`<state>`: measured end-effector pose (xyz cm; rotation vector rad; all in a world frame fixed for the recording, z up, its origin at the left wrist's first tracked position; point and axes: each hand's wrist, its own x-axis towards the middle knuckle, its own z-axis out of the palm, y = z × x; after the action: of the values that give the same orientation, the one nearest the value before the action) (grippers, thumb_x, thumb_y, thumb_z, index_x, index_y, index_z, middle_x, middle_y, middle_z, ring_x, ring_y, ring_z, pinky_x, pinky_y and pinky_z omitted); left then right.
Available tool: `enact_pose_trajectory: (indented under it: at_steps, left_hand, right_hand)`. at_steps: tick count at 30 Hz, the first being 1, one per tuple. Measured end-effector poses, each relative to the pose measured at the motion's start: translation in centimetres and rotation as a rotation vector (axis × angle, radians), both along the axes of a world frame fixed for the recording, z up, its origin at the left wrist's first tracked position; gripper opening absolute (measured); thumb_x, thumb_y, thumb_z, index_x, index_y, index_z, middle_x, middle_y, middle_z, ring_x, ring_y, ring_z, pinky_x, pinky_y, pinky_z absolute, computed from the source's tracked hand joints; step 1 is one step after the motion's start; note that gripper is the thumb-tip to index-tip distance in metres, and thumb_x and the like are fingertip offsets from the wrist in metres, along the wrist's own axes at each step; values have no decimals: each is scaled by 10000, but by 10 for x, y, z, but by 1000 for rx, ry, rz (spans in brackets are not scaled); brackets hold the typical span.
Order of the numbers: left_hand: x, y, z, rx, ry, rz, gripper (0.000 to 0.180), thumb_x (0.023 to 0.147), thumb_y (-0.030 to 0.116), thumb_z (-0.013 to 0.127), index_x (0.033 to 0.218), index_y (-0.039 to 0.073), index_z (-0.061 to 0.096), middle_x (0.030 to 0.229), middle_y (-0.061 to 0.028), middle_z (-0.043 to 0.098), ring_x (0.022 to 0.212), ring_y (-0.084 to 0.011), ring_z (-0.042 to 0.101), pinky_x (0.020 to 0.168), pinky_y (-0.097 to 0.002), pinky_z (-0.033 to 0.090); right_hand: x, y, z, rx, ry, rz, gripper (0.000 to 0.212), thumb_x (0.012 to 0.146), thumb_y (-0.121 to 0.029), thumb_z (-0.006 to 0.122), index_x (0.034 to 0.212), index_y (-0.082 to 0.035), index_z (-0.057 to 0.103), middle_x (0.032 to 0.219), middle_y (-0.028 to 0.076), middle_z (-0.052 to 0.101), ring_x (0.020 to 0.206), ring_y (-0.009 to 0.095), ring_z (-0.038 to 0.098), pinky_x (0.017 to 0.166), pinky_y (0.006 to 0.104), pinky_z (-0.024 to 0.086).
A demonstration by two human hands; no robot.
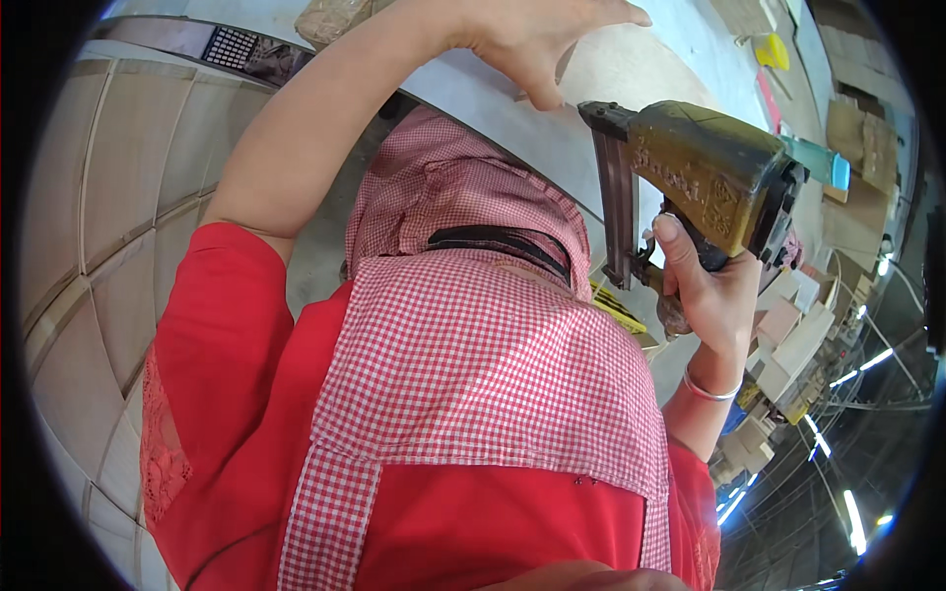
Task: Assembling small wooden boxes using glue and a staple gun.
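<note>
My right hand (708,286) is wrapped around the handle of a pneumatic nail gun (695,163) with a worn, olive-yellow body. The gun is raised at the table's near edge. Its long dark magazine (618,212) faces left, and its nose points up toward my left hand (537,44). That hand reaches across the table with thumb and fingers apart, over or against a pale, wood-coloured board (641,74). Some of its fingers are cut off by the top of the view, and I cannot tell how firmly it touches the board.
The white worktable (473,98) lies in front of me. A wrapped brown block (330,20) sits at its far left, and a yellow object (772,51) and a blue-capped bottle (823,163) at the right. Large pale panels (128,158) stand to my left; boxes (783,325) are stacked to my right.
</note>
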<state>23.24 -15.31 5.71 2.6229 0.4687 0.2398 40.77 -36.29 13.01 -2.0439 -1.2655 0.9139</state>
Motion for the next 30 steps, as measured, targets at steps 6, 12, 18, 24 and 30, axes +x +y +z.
enact_pose_trajectory:
  at_steps: [6,12,18,24,30]
  left_hand:
    - [9,21,-27,-154,-195,-140,1055,556,308,786,1438,-26,312,1334,-302,428,1273,-424,407,1095,-444,328]
    - [10,18,-22,-174,-162,-149,1091,548,306,786,1454,-20,273,1332,-290,417,1270,-417,397,1093,-439,323]
    - [6,9,-38,35,-229,-14,1003,576,335,819,1421,11,385,1354,-273,456,1286,-401,433,1089,-470,347]
    - [-48,-37,-41,-24,-241,329,1106,567,409,858,1469,58,322,1417,-254,377,1331,-409,369,1125,-490,307]
    - [-48,-134,-47,-158,-231,476,1032,699,507,811,1450,-10,328,1328,-260,438,1222,-402,467,1034,-466,391]
  right_hand:
    - [-6,6,0,-38,28,-12,305,870,-205,768,1054,8,653,783,18,637,505,53,494,428,210,378]
    - [-8,9,3,-77,15,-22,290,870,-206,768,1037,2,656,772,11,630,500,55,492,421,214,372]
    - [-2,14,5,-55,-31,73,289,862,-192,773,1039,-1,647,758,3,621,499,56,492,427,212,374]
    - [5,-3,5,84,-1,94,329,819,-73,765,1103,32,636,1008,103,706,930,193,658,831,336,517]
    - [33,-26,14,114,-45,-22,294,854,-128,758,1070,-11,597,718,2,594,475,62,504,408,223,387]
